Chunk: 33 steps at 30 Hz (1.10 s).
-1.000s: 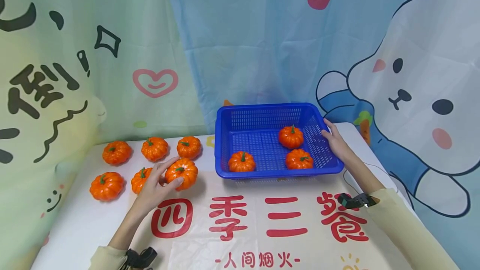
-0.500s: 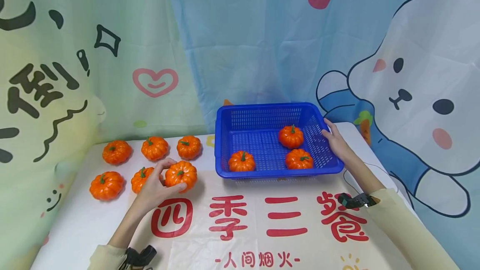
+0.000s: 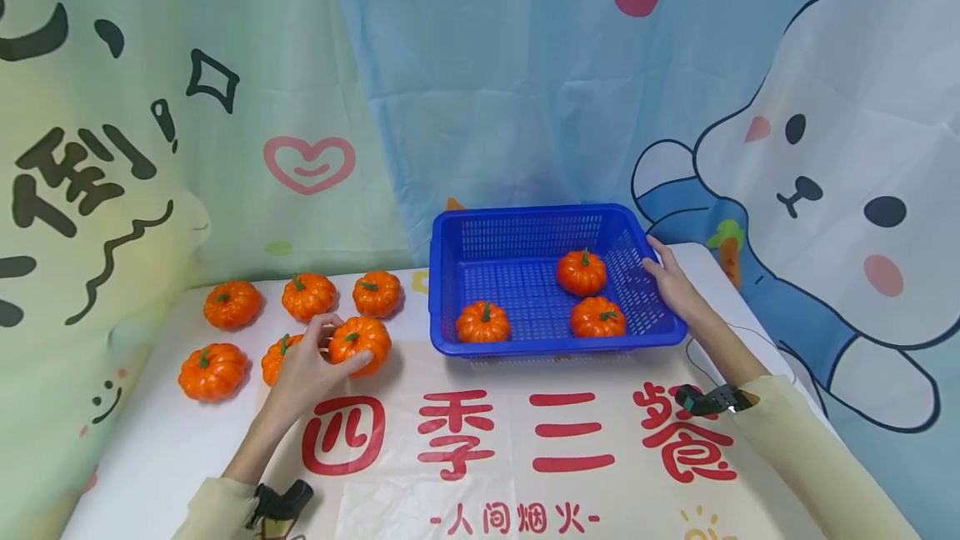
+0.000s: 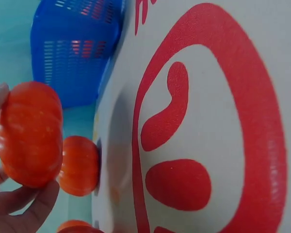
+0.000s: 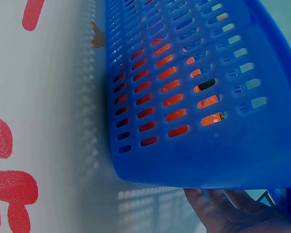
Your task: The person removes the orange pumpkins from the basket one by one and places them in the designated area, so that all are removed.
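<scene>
My left hand holds a small orange pumpkin with a green stem, thumb on its near side and fingers on its far side. In the left wrist view, that pumpkin is raised off the table, with fingertips at its lower and left sides. A blue plastic basket with slotted walls stands to the right, three pumpkins inside it. My right hand grips the basket's right rim. From the right wrist view, its fingers reach beneath the end of the basket.
Several more pumpkins, such as one at the front left and one at the back, lie on the white table around the left hand. A cream cloth with red characters covers the table's front. Printed curtains hang close behind.
My left hand and its pumpkin have shifted slightly, the pumpkin dipping a little and then rising and turning a bit. The right hand and the basket have stayed in place.
</scene>
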{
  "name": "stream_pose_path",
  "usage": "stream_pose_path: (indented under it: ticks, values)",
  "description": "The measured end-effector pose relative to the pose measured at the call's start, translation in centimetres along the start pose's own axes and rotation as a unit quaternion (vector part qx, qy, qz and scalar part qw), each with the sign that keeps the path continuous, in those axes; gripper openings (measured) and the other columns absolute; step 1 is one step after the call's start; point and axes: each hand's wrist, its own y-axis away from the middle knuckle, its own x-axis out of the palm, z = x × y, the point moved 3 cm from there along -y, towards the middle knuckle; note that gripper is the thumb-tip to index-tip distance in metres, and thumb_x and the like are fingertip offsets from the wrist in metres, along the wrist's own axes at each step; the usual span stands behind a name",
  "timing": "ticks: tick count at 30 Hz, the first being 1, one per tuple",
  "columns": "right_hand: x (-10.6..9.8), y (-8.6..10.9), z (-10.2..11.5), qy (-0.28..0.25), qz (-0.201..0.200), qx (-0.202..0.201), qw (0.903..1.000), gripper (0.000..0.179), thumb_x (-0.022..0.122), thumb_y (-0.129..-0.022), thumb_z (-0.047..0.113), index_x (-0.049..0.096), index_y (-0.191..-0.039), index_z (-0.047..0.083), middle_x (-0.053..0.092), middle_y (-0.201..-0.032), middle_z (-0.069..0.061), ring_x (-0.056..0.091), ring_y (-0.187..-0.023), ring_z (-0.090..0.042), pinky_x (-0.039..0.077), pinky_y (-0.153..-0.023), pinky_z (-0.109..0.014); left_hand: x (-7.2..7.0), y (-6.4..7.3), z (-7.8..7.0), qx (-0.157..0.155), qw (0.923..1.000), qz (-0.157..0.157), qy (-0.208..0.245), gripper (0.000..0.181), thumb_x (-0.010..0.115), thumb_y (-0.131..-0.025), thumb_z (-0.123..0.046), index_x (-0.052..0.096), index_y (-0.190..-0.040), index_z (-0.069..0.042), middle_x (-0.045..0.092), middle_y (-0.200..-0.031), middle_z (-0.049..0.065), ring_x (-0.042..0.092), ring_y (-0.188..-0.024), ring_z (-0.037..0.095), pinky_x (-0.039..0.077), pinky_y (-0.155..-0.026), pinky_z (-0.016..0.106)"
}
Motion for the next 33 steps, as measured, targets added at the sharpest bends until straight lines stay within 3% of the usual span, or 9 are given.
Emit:
stream_pose_path:
  ticks: [7, 18, 26, 33]
  values:
    - [0.5, 2.2, 3.0, -0.008, 0.003, -0.003, 1.0000, 0.060, 0.021, -0.106, 0.023, -0.012, -0.155, 0.011, -0.010, -0.160, -0.027, 0.004, -0.145, -0.054, 0.004, -0.114, -0.071, 0.0, -0.5, -0.1, -0.019, 0.9990, 0.005, -0.040, 0.068, 0.073, -0.083, -0.047, 0.042, -0.132, -0.011, 0.058, -0.130, 0.018, 0.058, -0.112, 0.033, 0.054, -0.091, 0.050]
    - [-0.1, -0.6, -0.9, 0.005, -0.005, 0.002, 1.0000, 0.061, 0.021, -0.106, 0.034, -0.012, -0.156, 0.021, -0.010, -0.162, -0.022, 0.006, -0.146, -0.052, 0.006, -0.113, -0.072, 0.8, -0.9, 0.2, -0.037, 0.9969, 0.032, -0.062, 0.068, 0.074, -0.082, -0.044, 0.044, -0.129, -0.006, 0.054, -0.122, 0.015, 0.055, -0.107, 0.029, 0.056, -0.088, 0.045]
    - [0.1, -0.5, -1.0, 0.007, -0.001, 0.003, 1.0000, 0.062, 0.021, -0.106, 0.038, -0.012, -0.156, 0.023, -0.010, -0.162, -0.021, 0.006, -0.146, -0.052, 0.007, -0.113, -0.072, 1.7, -0.6, 0.5, -0.046, 0.9938, 0.068, -0.074, 0.073, 0.076, -0.082, -0.043, 0.043, -0.133, -0.003, 0.053, -0.125, 0.017, 0.054, -0.112, 0.031, 0.054, -0.093, 0.048]
    - [-0.1, -0.6, -1.0, 0.009, -0.003, 0.002, 1.0000, 0.061, 0.021, -0.106, 0.035, -0.012, -0.156, 0.022, -0.012, -0.162, -0.021, 0.004, -0.146, -0.052, 0.006, -0.114, -0.071, 2.1, -0.6, 0.3, -0.027, 0.9932, 0.070, -0.089, 0.076, 0.077, -0.081, -0.040, 0.039, -0.135, -0.002, 0.052, -0.127, 0.018, 0.054, -0.116, 0.033, 0.052, -0.096, 0.050]
